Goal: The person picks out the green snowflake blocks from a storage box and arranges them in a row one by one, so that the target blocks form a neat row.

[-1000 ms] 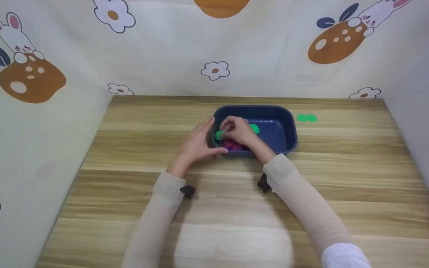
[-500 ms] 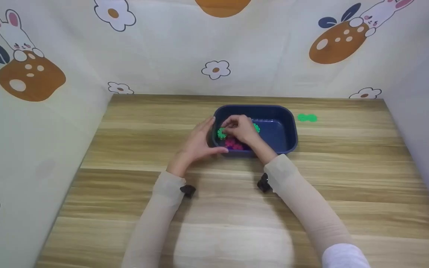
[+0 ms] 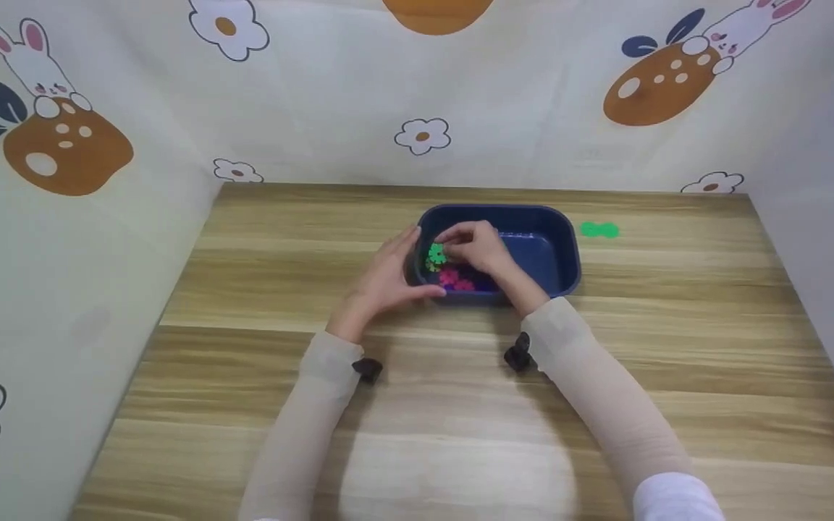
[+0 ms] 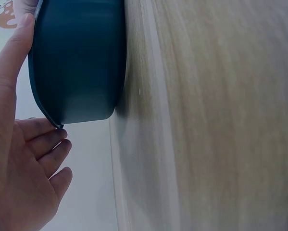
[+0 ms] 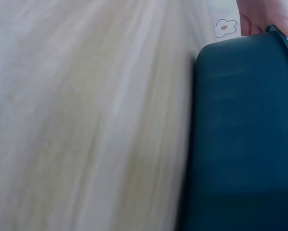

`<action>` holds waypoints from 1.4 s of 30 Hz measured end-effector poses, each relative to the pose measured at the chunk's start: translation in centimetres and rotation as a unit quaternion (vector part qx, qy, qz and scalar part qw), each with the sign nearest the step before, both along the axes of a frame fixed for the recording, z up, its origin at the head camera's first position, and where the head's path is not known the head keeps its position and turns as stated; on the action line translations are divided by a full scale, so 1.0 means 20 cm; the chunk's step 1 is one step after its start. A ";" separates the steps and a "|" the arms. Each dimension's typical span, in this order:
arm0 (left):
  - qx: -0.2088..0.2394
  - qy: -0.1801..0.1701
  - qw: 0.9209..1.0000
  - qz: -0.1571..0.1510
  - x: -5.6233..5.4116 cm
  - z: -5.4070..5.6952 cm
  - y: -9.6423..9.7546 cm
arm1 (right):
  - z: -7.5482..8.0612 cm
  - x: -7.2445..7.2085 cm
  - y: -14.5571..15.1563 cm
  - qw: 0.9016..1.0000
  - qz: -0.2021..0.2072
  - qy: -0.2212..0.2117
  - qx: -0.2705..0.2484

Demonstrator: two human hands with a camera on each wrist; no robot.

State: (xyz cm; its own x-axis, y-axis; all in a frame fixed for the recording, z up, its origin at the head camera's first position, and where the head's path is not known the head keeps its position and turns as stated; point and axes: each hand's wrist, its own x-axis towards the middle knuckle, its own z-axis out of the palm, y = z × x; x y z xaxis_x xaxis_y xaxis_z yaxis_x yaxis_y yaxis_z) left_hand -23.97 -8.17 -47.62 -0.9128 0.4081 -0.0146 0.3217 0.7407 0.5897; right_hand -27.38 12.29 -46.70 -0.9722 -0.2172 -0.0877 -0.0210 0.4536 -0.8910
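Note:
A dark blue plastic tub (image 3: 540,282) stands on the table. My left hand (image 3: 388,275) holds its left end, thumb along the near rim and fingers at the left side; the left wrist view shows the fingertips at the tub's rim (image 4: 40,103). My right hand (image 3: 486,250) reaches inside and pinches a green flower-shaped plastic disc (image 3: 436,252) by its edge. Under that disc lies a yellowish-green piece (image 3: 431,266). Pink flower-shaped discs (image 3: 449,277) lie near the front wall. In the right wrist view the tub's outer wall (image 5: 244,134) hides the right fingers.
Two joined or overlapping green discs (image 3: 599,229) lie on the wooden table (image 3: 677,325) right of the tub. A patterned cloth wall (image 3: 330,94) rises behind the table, with more wall on both sides. A black wrist camera (image 3: 517,353) sits at the right cuff.
My right hand has shifted slightly right and up with the green disc, uncovering more pink discs. The green disc once visible beyond this hand is now hidden. My left hand stays on the tub.

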 end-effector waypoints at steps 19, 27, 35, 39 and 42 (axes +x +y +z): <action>0.018 -0.011 1.000 0.007 0.01 0.00 -0.01 | 0.11 0.01 0.09 0.999 -0.015 -0.021 -0.047; 0.008 -0.023 1.000 0.011 0.01 0.01 0.00 | 0.17 -0.01 0.16 0.997 -0.031 -0.040 -0.054; -0.007 -0.012 1.000 0.010 0.01 0.01 0.00 | 0.20 -0.02 0.24 0.994 -0.038 -0.030 -0.095; -0.008 -0.013 1.000 0.014 0.01 0.00 0.00 | 0.22 -0.03 0.28 0.995 -0.040 -0.021 -0.085; -0.006 -0.014 1.000 0.015 0.01 0.00 0.00 | 0.23 -0.02 0.30 0.995 -0.044 -0.024 -0.082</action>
State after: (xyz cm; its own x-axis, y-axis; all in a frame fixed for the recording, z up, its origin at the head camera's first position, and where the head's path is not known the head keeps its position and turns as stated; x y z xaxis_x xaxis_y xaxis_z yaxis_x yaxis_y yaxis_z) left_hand -23.79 -8.18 -47.55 -0.9236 0.3808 -0.0448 0.2833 0.7566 0.5893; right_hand -27.87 18.37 -42.09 -0.9836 -0.1461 -0.1053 0.0572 0.3010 -0.9519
